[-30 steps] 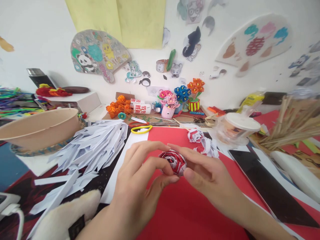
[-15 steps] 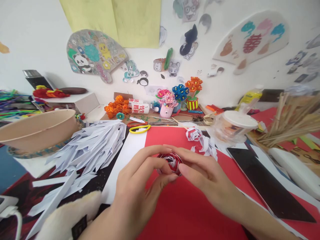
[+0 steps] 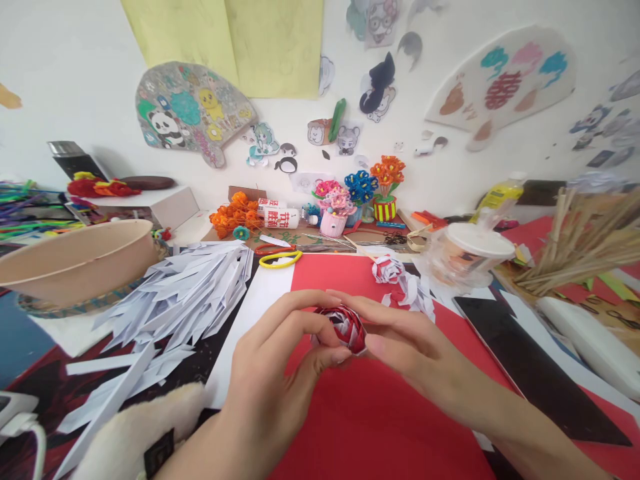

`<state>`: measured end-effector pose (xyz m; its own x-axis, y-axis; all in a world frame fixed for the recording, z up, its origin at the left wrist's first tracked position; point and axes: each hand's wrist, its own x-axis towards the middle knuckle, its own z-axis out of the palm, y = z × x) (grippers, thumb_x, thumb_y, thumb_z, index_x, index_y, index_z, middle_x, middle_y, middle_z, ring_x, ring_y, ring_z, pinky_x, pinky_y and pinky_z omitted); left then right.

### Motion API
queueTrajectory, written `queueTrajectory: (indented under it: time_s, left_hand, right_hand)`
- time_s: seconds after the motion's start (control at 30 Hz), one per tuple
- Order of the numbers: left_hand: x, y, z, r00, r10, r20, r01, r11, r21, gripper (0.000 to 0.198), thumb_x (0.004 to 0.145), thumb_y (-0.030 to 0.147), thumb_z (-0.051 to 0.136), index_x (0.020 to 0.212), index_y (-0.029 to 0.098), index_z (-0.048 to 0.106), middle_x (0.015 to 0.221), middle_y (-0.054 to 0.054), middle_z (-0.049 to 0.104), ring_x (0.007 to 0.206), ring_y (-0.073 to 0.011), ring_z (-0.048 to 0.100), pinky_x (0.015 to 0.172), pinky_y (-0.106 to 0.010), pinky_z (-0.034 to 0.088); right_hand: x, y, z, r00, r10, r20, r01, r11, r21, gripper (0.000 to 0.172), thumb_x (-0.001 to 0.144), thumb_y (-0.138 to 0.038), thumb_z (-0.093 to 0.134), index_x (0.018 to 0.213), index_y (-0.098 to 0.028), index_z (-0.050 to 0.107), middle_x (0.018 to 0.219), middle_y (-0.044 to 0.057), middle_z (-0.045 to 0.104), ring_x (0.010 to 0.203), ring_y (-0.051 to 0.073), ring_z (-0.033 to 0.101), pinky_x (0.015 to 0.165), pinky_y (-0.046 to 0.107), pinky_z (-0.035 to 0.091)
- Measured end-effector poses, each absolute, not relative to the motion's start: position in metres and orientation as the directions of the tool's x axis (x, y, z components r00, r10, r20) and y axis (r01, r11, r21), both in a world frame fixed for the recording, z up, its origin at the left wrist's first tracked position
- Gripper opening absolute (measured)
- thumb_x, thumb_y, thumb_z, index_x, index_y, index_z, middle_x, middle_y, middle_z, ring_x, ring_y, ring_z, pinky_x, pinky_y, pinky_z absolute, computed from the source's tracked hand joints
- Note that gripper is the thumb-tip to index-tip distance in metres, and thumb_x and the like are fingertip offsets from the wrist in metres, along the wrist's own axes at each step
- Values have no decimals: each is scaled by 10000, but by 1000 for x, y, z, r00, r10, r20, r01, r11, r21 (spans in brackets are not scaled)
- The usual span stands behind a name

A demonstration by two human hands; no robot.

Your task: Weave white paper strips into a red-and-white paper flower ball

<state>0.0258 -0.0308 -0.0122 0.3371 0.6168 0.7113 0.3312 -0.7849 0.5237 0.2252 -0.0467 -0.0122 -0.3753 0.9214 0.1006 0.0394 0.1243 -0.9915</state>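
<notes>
Wall (image 3: 60, 67): two fans (image 3: 193, 110) | left hand (image 3: 275, 353), right hand (image 3: 423, 343): holding one paper rosette (image 3: 354, 330)

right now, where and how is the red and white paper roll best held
Best gripped, I'd say, around the outer rim of the red and white paper roll, fingertips coming from left and right, where the left hand and right hand sit. It looks round, with folds coiled about its center; pressing into that could crush them.
</notes>
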Motion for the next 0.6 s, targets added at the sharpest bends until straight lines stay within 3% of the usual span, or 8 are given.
queueTrajectory:
  time_s: [0.2,0.4,0.6]
  left_hand:
    - [29,-32,-18,373,597,711,347,-800,490,200,859,3,635,838,198,600,1079,-17,675,975,-92,663,898,-154,494]
    - [32,-32,-20,430,546,719,346,-835,427,206,882,-8,597,828,191,607,1099,-24,684,1000,-96,655,892,-169,482]
    - [32,-31,-20,430,539,724,364,-838,407,209,880,-15,590,834,189,606,1100,-31,685,1011,-114,657,887,-200,493]
  right_hand:
    - [220,-45,-23,-369,922,120,-129,78,-989,459,903,-162,604,1328,-335,617,1443,0,599,1346,240,549,1069,393,515]
    - [212,-46,-18,-303,951,67,-166,17,-986,429,803,-80,610,1178,-285,651,1169,14,740,1057,202,726,852,296,620]
    - [213,-48,-17,-240,970,45,-161,6,-987,425,831,-105,633,1211,-295,653,1324,24,680,1136,209,697,900,313,614]
